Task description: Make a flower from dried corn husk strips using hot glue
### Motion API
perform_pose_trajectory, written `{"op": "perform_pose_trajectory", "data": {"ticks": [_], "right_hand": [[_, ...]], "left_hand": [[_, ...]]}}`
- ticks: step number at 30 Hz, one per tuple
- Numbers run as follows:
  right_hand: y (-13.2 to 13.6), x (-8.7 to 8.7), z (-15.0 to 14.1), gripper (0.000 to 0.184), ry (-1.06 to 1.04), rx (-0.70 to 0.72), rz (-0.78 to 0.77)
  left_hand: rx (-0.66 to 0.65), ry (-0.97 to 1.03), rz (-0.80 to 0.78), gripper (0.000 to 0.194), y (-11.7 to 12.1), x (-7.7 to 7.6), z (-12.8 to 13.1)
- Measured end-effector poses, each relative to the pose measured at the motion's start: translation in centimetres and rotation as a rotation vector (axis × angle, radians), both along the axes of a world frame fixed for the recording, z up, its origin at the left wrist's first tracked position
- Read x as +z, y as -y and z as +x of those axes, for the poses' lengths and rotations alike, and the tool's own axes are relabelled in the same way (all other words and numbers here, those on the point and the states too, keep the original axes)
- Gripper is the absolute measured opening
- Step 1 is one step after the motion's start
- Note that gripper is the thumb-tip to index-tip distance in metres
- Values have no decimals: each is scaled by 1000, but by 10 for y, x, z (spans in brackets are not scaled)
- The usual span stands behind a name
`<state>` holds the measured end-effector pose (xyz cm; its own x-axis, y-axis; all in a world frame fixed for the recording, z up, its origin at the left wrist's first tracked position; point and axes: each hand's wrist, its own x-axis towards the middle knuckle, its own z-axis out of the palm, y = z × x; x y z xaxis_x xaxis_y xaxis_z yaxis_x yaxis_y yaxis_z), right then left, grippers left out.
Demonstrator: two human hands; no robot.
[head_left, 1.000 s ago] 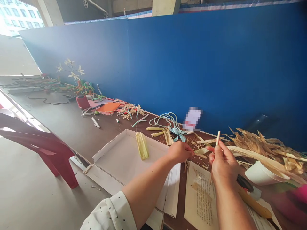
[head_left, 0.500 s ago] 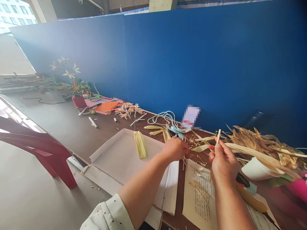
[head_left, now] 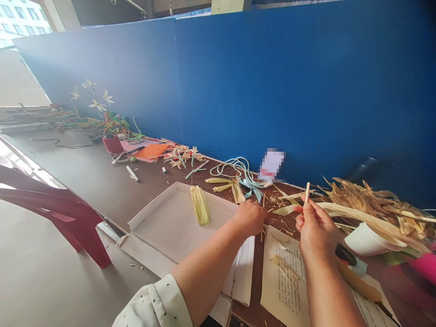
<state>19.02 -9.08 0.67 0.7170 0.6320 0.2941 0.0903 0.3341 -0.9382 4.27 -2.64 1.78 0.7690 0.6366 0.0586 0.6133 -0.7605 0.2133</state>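
Observation:
My right hand (head_left: pixel 315 227) pinches a thin pale stick (head_left: pixel 307 192) upright between thumb and fingers. A strip of pale corn husk (head_left: pixel 285 210) lies just left of those fingers. My left hand (head_left: pixel 251 219) is closed over the right edge of the white cardboard box lid (head_left: pixel 163 222), close to a light-blue ribbon (head_left: pixel 252 187). Whatever its fingers may hold is hidden. On the lid rests a bundle of yellow-green corn husk (head_left: pixel 200 206). Behind the left hand are two wrapped husk pieces (head_left: pixel 220 184).
Dried husks (head_left: pixel 371 200) pile up at the right beside a tipped white paper cup (head_left: pixel 373 240). A tan-handled tool (head_left: pixel 361 284) with a cord lies near my right forearm. Printed paper (head_left: pixel 284 281) carries husk scraps. A blue panel (head_left: pixel 238 91) borders the table; a red chair (head_left: pixel 68 213) stands left.
My left hand has drawn slightly down, away from the right hand, and its fingers look more curled. The right hand keeps hold of the pale stick almost in place.

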Motion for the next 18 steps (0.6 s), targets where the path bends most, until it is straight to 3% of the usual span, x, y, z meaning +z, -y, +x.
{"op": "perform_pose_trajectory", "data": {"ticks": [9, 18], "right_hand": [[-2, -3, 0, 43, -1, 6, -4], [-3, -4, -2, 47, -29, 28, -14]], "left_hand": [[-102, 2, 116, 26, -6, -15, 7], [-118, 47, 127, 21, -9, -18, 7]]}}
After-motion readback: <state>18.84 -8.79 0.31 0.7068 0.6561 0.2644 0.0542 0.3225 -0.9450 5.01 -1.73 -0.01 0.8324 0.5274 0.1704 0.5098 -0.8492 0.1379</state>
